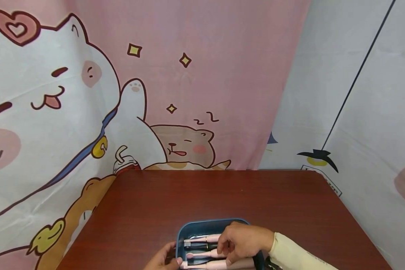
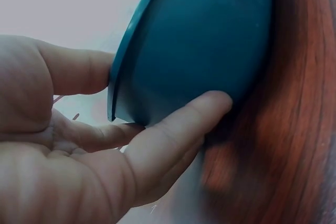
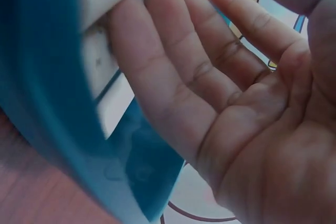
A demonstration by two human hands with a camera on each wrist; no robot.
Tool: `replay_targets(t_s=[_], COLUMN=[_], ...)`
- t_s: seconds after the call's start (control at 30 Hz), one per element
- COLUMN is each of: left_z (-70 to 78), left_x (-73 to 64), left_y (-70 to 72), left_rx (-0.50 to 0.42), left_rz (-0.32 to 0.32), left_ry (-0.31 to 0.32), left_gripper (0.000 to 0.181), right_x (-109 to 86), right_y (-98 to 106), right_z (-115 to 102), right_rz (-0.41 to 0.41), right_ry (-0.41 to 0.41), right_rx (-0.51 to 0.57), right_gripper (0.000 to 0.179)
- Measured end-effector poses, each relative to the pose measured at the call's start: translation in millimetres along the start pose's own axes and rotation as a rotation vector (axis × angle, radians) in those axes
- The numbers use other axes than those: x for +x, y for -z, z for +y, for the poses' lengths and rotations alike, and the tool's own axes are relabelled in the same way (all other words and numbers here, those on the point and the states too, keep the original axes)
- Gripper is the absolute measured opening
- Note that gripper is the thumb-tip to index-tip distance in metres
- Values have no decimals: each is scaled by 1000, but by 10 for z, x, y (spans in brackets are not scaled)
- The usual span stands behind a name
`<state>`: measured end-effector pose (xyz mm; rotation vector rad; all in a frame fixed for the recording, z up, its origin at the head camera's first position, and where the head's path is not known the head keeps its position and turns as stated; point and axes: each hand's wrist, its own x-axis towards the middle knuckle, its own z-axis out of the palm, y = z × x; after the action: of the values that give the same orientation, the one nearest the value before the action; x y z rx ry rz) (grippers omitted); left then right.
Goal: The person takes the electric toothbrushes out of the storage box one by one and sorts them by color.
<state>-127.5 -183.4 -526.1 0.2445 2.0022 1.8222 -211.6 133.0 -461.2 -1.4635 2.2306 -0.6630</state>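
A dark blue plastic bin stands at the near edge of the table. In it electric toothbrushes lie side by side: a pale pink one, a dark one, a pink one with a rounded head and a large pale pink one. My left hand holds the bin's left side, thumb at the rim and fingers against the outer wall. My right hand reaches in from the right, fingers pointing down, fingertips at the pale handles. Thumb and index finger stand apart.
The reddish-brown table extends behind the bin and to both sides. A pink and white cartoon curtain hangs behind it. A pale yellow sleeve covers the right forearm, with a dark wrist strap beneath it.
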Motion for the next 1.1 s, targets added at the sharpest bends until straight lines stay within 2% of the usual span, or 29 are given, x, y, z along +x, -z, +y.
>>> replay_targets(t_s=[0.2,0.3,0.4,0.6,0.67,0.9,1.0,1.1], left_z=[15,17,17,-8,-12,17,28,12], left_x=[-4,-4,0,6,4,2,4,0], left_y=[-13,-12,-10,-16,-13,-6,-14,-26], left_rx=[-33,-9,10,-39,-39,-40,-44,-62], left_rz=[14,29,38,39,39,53,64,60], left_ry=[28,39,40,47,42,119,127,97], left_gripper=[60,59,59,59,59,60,60,58], right_x=[7,15,21,67,88,144,168,189], right_y=[-43,-55,-61,-61,-43,-15,-28,-64], right_z=[-12,-28,-42,-84,-99,-103,-104,-117], right_rz=[0,-6,-20,-60,-86,-149,-143,-133], right_ry=[10,12,16,36,35,46,67,86], right_rx=[-16,-33,-56,-133,-129,-111,-136,-148], right_gripper=[20,20,22,28,30,28,27,28])
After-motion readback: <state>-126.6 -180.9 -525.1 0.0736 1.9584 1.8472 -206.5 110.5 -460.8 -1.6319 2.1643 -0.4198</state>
